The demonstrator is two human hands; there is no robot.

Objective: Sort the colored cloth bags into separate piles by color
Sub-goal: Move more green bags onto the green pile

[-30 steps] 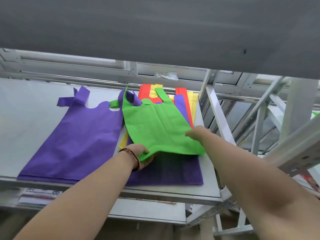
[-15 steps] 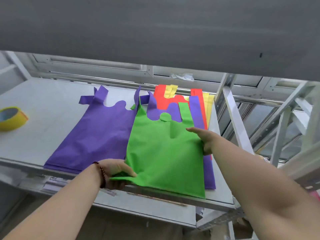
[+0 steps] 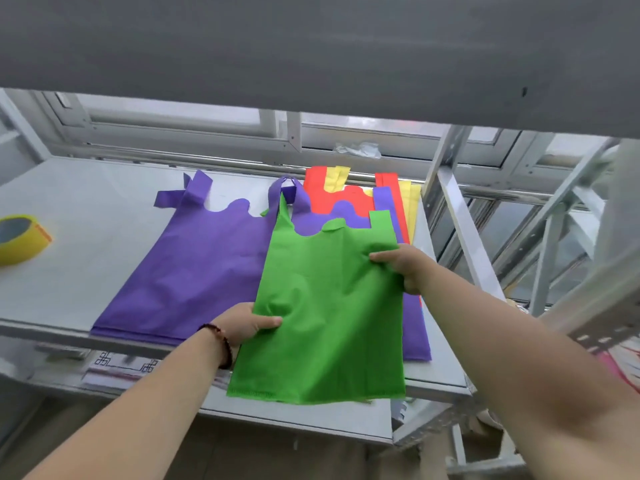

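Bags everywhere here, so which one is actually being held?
The green bag. The left hand and right hand pinch its side edges, and it overhangs the shelf front; the purple, red and yellow bags lie flat, untouched.

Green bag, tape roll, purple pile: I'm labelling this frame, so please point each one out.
green bag (image 3: 329,306), head view, middle of its front panel
tape roll (image 3: 20,239), head view, yellow outer band
purple pile (image 3: 201,271), head view, middle of the top bag
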